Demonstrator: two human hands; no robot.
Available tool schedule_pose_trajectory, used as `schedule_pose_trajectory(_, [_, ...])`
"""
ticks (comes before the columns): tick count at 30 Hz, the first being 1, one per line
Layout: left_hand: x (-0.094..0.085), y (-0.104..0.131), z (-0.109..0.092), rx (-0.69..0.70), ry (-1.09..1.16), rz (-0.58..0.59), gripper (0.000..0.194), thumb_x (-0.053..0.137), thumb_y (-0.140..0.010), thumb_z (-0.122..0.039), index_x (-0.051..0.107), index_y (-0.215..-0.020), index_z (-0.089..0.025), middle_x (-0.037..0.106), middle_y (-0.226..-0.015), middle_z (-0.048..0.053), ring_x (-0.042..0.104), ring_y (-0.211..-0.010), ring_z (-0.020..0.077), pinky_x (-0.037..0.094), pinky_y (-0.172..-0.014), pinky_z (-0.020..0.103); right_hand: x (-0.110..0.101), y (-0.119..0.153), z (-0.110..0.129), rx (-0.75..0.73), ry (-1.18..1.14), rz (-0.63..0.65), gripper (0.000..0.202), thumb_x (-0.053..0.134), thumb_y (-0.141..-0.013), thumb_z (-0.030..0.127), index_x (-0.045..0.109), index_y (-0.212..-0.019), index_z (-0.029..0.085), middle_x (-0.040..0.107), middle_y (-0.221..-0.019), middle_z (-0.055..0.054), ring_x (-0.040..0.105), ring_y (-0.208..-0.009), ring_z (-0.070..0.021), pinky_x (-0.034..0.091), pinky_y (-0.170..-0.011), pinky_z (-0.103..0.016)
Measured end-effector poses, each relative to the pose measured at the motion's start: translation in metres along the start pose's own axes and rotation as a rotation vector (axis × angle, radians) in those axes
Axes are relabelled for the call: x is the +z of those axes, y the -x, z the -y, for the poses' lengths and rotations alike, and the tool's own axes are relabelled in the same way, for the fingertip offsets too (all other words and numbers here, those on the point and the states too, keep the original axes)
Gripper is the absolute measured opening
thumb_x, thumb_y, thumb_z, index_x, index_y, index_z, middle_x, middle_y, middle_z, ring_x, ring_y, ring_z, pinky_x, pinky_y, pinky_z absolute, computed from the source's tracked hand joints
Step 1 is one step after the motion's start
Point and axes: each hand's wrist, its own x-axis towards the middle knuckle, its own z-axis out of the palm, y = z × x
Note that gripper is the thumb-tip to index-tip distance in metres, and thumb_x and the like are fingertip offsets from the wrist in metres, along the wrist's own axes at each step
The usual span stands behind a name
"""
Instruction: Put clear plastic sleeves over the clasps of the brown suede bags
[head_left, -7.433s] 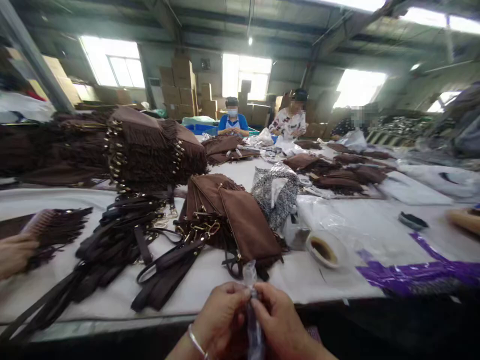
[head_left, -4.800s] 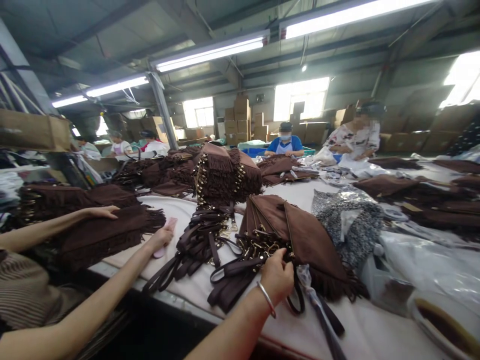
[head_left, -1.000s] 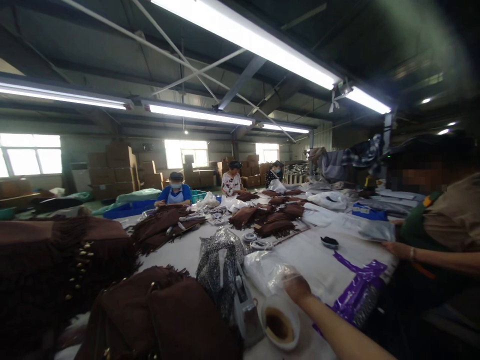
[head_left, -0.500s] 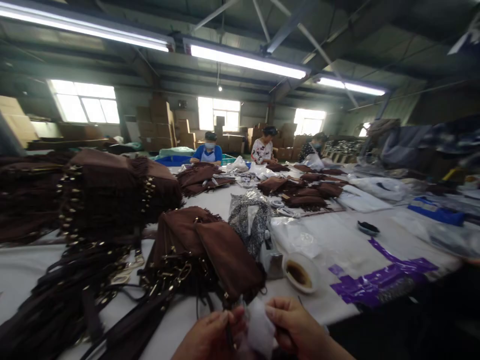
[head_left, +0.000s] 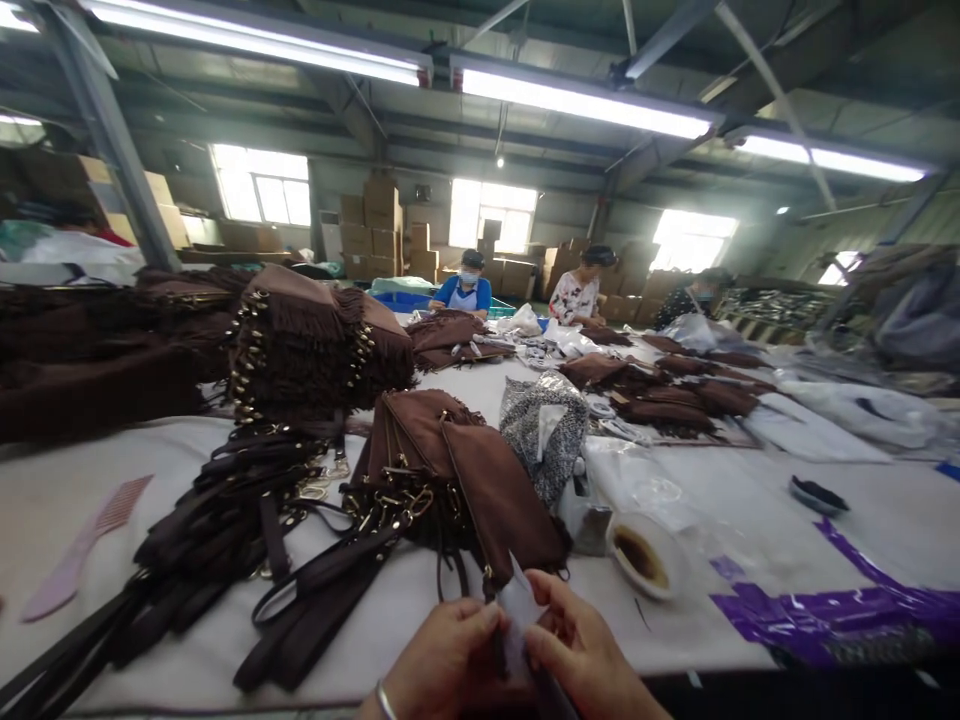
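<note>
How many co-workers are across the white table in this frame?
3: a person in a blue top near centre, one in a white floral top to the right, one in a dark top farther right. Another person may be half-hidden far left.

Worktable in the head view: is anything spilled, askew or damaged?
No spill or damage stands out. Just untidy: dark straps tangled left of the brown bags, and purple plastic crumpled near the table's front edge.
</note>
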Motion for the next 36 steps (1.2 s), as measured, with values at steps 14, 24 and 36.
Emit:
schedule_pose_trajectory(14, [-0.006, 0.011, -0.023, 0.023, -0.078, -0.007, 0.029, 0.079, -0.068, -0.035, 0.064, -0.074, -0.010, 0.062, -0.065, 0.003, 0.057, -0.058, 0.0115, 0.040, -0.055, 0.022, 0.004, -0.005, 0.010, -0.010, 0.334, -0.213, 0.029, 0.065, -0.078, 0.042, 0.063, -0.062, 0.017, 0.062, -0.063, -0.002, 0.056, -0.064, -0.0178, 0.040, -0.059, -0.026])
schedule_pose_trajectory(24, [0.014, -0.005, -0.028, 0.086, -0.314, -0.092, 0.040, 0.075, -0.066, -0.050, 0.057, -0.070, -0.014, 0.049, -0.055, -0.005, 0.034, -0.044, 0.0048, 0.015, -0.044, 0.022, 0.018, 0.017, 0.024, 0.105, 0.392, -0.096, 0.013, 0.062, -0.076, 0.026, 0.073, -0.077, 0.019, 0.071, -0.073, 0.000, 0.063, -0.072, -0.0182, 0.043, -0.065, -0.026])
schedule_pose_trajectory(36, [0.006, -0.003, -0.024, 0.182, -0.596, -0.206, 0.045, 0.070, -0.066, -0.058, 0.057, -0.062, -0.015, 0.048, -0.053, -0.004, 0.036, -0.048, 0.0081, 0.022, -0.048, 0.025, 0.021, 0.013, 0.026, 0.147, 0.333, -0.081, 0.012, 0.062, -0.073, 0.023, 0.072, -0.074, 0.018, 0.071, -0.071, -0.001, 0.062, -0.070, -0.0183, 0.044, -0.064, -0.025])
